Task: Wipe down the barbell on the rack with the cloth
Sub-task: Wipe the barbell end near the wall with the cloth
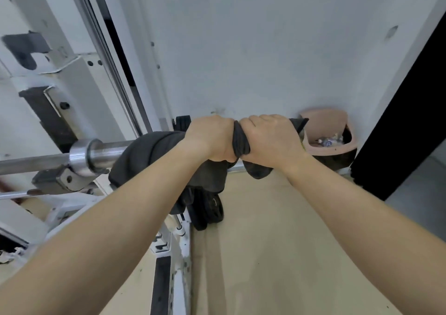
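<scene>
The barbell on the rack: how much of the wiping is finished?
Midway, it seems. The left hand and right hand both grip the dark grey cloth wrapped round the shiny steel barbell near its end. The bare stretch beside the cloth looks clean, though that is unsure. The thin shaft lies uncovered, so it probably remains.

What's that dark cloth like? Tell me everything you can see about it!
The cloth is dark grey, soft-looking fabric, bunched and creased. It lies draped over the thick end of the barbell. The left hand and right hand squeeze it side by side, with a twisted bit showing between them. Loose folds hang below the barbell, and one corner pokes out beyond the right hand.
</scene>
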Tool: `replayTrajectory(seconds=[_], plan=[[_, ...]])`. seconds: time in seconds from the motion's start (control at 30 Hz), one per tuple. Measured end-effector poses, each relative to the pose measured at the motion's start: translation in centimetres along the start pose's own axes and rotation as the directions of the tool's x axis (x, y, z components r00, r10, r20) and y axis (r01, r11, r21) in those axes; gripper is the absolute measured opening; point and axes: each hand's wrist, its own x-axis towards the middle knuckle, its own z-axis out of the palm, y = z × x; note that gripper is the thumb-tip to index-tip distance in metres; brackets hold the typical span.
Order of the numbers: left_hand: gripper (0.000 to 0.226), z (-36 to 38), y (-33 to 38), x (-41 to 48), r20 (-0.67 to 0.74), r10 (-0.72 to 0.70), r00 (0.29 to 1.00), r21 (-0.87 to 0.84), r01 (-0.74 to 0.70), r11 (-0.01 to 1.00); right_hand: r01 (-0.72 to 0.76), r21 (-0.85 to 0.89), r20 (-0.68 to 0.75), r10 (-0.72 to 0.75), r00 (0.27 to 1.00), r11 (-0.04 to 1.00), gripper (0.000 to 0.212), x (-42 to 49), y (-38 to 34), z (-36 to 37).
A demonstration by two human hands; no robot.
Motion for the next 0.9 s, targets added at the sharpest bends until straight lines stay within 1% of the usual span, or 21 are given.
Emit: replayTrajectory(seconds=[0.1,0.17,0.23,0.27,0.37,0.4,0.43,0.5,0.53,0.57,0.6,0.7,0.77,0.87,0.9], plan=[[0.032,0.2,2.4,1.5,-0.039,0.026,0.999,-0.016,-0.027,1.0,-0.02,0.026,0.048,0.018,0.999,0.999,0.03,-1.1,2.9,-0.7],[0.033,0.4,3.8,2.3,-0.074,0.048,0.996,0.006,-0.048,0.999,-0.068,0.073,0.128,0.059,0.99,0.995,0.034,-1.7,4.7,-1.2],[0.034,0.6,4.8,2.7,-0.123,0.053,0.991,0.031,-0.049,0.998,-0.142,0.149,0.238,0.104,0.966,0.979,0.036,-2.0,5.6,-1.7],[0.035,0.7,5.2,2.8,-0.147,0.045,0.988,0.042,-0.039,0.998,-0.172,0.177,0.255,0.124,0.959,0.969,0.036,-2.0,5.7,-1.8],[0.032,1.3,5.9,2.3,-0.253,0.017,0.967,0.089,0.006,0.996,-0.262,0.26,0.222,0.207,0.953,0.929,0.035,-2.8,5.4,-1.6],[0.03,1.6,6.0,2.0,-0.305,0.011,0.952,0.11,0.024,0.994,-0.32,0.341,0.213,0.259,0.942,0.884,0.042,-3.4,5.3,-1.3],[0.029,2.0,6.1,1.8,-0.351,0.004,0.936,0.128,0.044,0.991,-0.397,0.454,0.226,0.327,0.917,0.798,0.051,-4.1,5.1,-1.1],[0.027,2.4,6.3,1.6,-0.409,-0.007,0.913,0.129,0.066,0.989,-0.534,0.663,0.286,0.482,0.828,0.525,0.07,-5.7,4.2,-1.0],[0.028,2.4,6.4,1.6,-0.412,-0.011,0.911,0.122,0.067,0.99,-0.567,0.729,0.311,0.552,0.774,0.384,0.075,-6.6,3.5,-0.7],[0.03,2.4,6.5,1.7,-0.401,-0.017,0.916,0.117,0.07,0.991,-0.578,0.768,0.326,0.609,0.724,0.276,0.076,-7.4,2.8,-0.5],[0.033,2.3,6.5,1.7,-0.382,-0.024,0.924,0.114,0.073,0.991,-0.565,0.798,0.316,0.652,0.689,0.21,0.073,-8.0,2.0,-0.4],[0.041,2.1,6.6,1.8,-0.364,-0.034,0.931,0.103,0.077,0.992,-0.483,0.871,0.254,0.757,0.602,0.092,0.063,-9.2,0.9,-0.5],[0.041,2.1,6.7,1.8,-0.364,-0.045,0.93,0.114,0.093,0.989,-0.452,0.891,0.244,0.793,0.558,0.044,0.059,-9.1,1.2,-1.0],[0.041,2.0,6.8,1.9,-0.348,-0.047,0.936,0.117,0.094,0.989,-0.447,0.894,0.268,0.797,0.541,0.002,0.062,-8.5,1.2,-1.3],[0.041,2.0,6.7,1.9,-0.348,-0.045,0.936,0.121,0.093,0.988,-0.454,0.891,0.265,0.795,0.545,0.014,0.064,-8.4,1.0,-1.3]])
